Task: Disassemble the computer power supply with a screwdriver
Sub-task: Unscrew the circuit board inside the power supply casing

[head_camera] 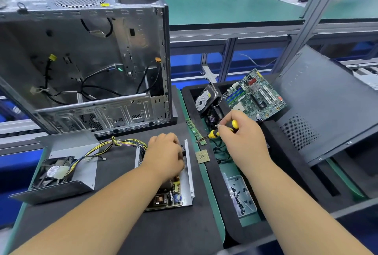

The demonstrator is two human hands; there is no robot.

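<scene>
The power supply (180, 191) is seen opened on the dark surface (114, 164): one metal tray with a bare circuit board, coils and capacitors exposed. Its far end is covered by the left hand (164, 153), whose fingers are curled on a black part there. One cover (61, 164) with one fan lies left of that grip, joined by yellow-black wires. One yellow-black screwdriver (222, 130) is clamped in the right hand (239, 134), right of the tray.

Single head-worn wide-angle view, looking forward and down over the bench. Both forearms enter from the bottom edge; left hand (165, 152) and right hand (240, 134) sit near frame centre, close. Case (86, 54) fills upper left. Straight lines bow toward edges.
</scene>
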